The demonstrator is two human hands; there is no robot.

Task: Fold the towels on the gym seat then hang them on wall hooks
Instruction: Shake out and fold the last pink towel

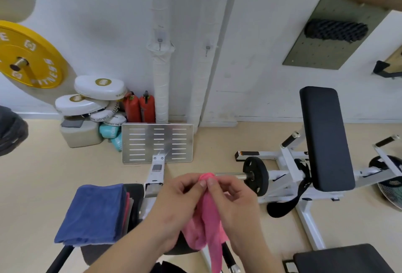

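A pink towel (210, 227) hangs bunched in front of me, its top pinched between both hands. My left hand (180, 196) grips it from the left and my right hand (233, 198) from the right, thumbs meeting at the top. On the black gym seat (136, 194) at lower left lies a stack of folded towels, a blue towel (95, 211) on top with a red and a grey edge showing beneath. Two small wall hooks (160, 41) (207, 48) sit on the white wall straight ahead, both bare.
A metal footplate (157, 143) stands ahead on the floor. White pads, teal items and two red extinguishers (140, 107) crowd the wall base. A white-framed machine with a black pad (325, 137) and a weight plate (254, 174) is at right. A yellow plate (28, 55) hangs at left.
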